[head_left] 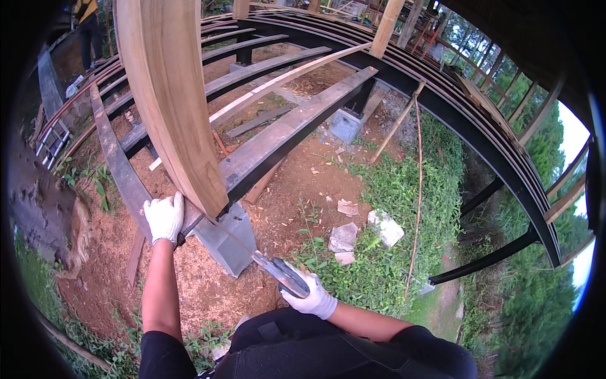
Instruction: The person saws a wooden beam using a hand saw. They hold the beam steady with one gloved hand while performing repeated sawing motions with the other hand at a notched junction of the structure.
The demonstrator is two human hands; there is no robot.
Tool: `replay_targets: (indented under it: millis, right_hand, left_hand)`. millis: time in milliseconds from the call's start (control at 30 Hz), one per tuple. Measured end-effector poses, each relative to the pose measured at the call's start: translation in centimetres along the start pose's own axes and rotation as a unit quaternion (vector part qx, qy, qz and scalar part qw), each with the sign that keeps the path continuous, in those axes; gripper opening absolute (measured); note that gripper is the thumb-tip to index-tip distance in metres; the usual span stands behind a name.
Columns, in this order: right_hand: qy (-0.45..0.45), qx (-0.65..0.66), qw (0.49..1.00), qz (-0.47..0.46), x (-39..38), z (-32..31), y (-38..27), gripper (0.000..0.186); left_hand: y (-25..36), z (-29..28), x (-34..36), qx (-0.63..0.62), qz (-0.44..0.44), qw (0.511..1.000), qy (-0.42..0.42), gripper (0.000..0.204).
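My right hand [314, 298], in a white glove, is wrapped round the grey and black handle of a hand saw [273, 268]. Its thin blade runs up and to the left, to the lower end of a thick wooden post [169, 101], where it meets the wood. Left of the post's foot, my gloved left hand [165, 218] grips the dark steel beam [121, 165], with some fingers hidden from view. A second dark beam [303, 128] meets the post's foot from the right. Beneath the joint stands a grey concrete block [232, 242].
Several dark beams and a light wooden batten [278, 82] cross the frame beyond the post. Rubble pieces [385, 228] lie amid green plants on the right. A thin pole [398, 123] leans against the curved outer beam [467, 136]. Another person [89, 35] stands at the far left.
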State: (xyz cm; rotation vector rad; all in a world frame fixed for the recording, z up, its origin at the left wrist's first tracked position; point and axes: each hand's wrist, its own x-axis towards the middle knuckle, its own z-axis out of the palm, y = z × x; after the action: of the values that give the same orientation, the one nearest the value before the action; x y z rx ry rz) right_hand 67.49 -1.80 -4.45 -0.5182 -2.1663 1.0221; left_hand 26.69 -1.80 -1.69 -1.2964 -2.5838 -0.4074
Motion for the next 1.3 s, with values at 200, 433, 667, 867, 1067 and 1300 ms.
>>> replay_targets:
  millis: [200, 433, 667, 867, 1067, 1300]
  right_hand:
    - [-0.002, -0.014, 0.996, 0.089, 8.6, 5.2, 2.6, 0.062]
    - [-0.011, -0.03, 0.999, 0.011, -2.4, -2.0, 0.2, 0.071]
    - [-0.017, 0.026, 0.998, 0.056, 10.9, 8.0, 0.7, 0.063]
    - [-0.031, -0.195, 0.98, 0.018, -1.7, -1.8, -3.5, 0.065]
    - [0.003, 0.0, 0.999, 0.049, 10.1, 7.4, -0.1, 0.061]
    - [-0.011, 0.028, 0.995, 0.097, -1.2, 0.3, -0.3, 0.061]
  left_hand:
    - [1.9, 2.1, 0.7, -0.004, 0.04, 0.999, -0.019, 0.059]
    - [2.6, 2.0, 1.2, 0.004, 0.014, 1.0, -0.003, 0.059]
    - [-1.6, 1.9, -0.2, 0.049, 0.072, 0.996, 0.006, 0.048]
    - [2.1, 2.2, 0.8, 0.052, 0.032, 0.998, -0.011, 0.051]
    - [0.1, 2.4, -0.1, 0.019, 0.026, 0.999, 0.0, 0.053]
    - [-1.0, 2.6, 0.0, 0.015, -0.015, 1.0, 0.015, 0.052]
